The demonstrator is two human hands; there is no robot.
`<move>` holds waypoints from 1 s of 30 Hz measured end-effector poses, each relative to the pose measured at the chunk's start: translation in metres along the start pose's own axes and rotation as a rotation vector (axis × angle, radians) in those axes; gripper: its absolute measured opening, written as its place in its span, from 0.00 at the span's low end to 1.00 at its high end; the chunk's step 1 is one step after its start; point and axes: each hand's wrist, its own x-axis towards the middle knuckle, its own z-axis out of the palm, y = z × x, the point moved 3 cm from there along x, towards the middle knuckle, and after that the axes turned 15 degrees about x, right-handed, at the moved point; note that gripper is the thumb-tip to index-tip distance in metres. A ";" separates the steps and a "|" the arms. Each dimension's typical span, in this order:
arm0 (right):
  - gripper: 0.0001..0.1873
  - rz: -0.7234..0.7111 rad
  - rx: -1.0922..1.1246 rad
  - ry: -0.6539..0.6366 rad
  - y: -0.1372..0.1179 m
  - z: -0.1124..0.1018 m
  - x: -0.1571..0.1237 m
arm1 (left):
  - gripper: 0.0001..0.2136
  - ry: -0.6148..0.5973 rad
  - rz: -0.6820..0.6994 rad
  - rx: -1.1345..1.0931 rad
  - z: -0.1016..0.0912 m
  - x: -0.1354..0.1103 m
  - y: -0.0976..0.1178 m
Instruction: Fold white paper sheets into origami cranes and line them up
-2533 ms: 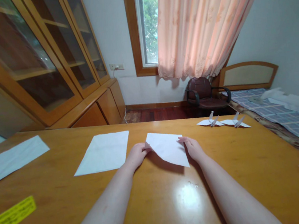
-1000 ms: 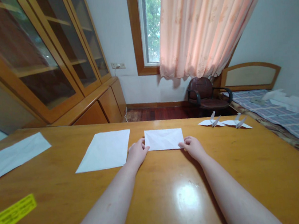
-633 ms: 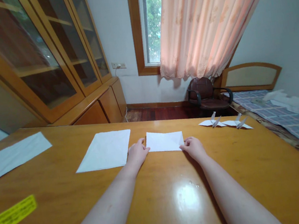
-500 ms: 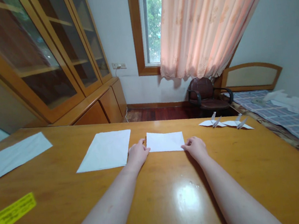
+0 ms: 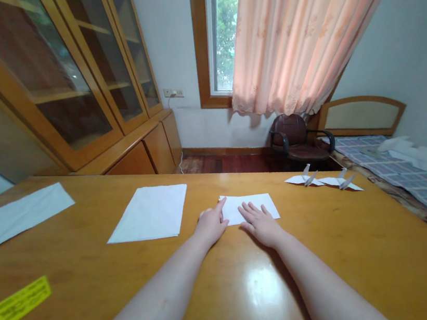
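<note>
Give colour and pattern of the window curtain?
The curtain is peach-pink with a faint floral print, best seen in the head view, upper right.

A yellow paper strip (image 5: 15, 308) lying on the table (image 5: 366, 245) carries lines of dark print, but the characters are too small and blurred to read. The white paper sheet (image 5: 233, 212) shows no legible marks. No other text, label, brand, number or sign can be read.
</note>
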 end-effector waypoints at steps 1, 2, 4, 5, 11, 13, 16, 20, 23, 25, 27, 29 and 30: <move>0.32 0.058 -0.018 0.003 0.001 0.000 0.000 | 0.32 -0.007 -0.013 0.003 0.000 0.000 0.000; 0.33 0.115 -0.033 0.009 0.004 -0.001 0.001 | 0.32 -0.013 -0.029 0.004 0.000 0.000 -0.001; 0.34 0.230 -0.055 0.020 0.012 -0.005 0.001 | 0.31 -0.023 -0.068 0.004 0.001 0.001 -0.006; 0.34 0.293 -0.063 0.030 0.018 -0.007 0.001 | 0.30 -0.026 -0.086 0.001 0.001 0.002 -0.009; 0.33 0.404 -0.068 0.104 0.035 -0.018 -0.001 | 0.18 0.032 -0.051 0.020 -0.007 0.001 -0.013; 0.33 0.334 -0.048 0.093 0.027 -0.014 -0.001 | 0.17 0.106 0.000 0.066 -0.011 -0.003 -0.003; 0.34 0.183 -0.035 0.044 0.006 -0.002 -0.003 | 0.24 0.083 0.234 0.099 -0.006 -0.011 0.022; 0.31 0.053 -0.017 -0.015 -0.011 0.009 -0.004 | 0.35 -0.108 0.494 0.162 0.015 -0.018 0.040; 0.31 0.046 -0.003 -0.007 -0.011 0.009 -0.004 | 0.31 -0.131 0.376 0.234 0.025 -0.012 0.032; 0.30 0.056 0.007 0.009 -0.008 0.008 -0.003 | 0.30 -0.127 0.309 0.252 0.027 -0.008 0.025; 0.30 0.083 0.013 0.032 -0.004 0.005 -0.001 | 0.29 -0.124 0.255 0.269 0.029 -0.006 0.021; 0.31 0.133 0.010 0.059 0.002 0.002 0.000 | 0.28 -0.122 0.206 0.290 0.031 -0.005 0.018; 0.32 0.162 0.004 0.071 0.005 0.001 0.000 | 0.28 -0.119 0.184 0.299 0.031 -0.005 0.017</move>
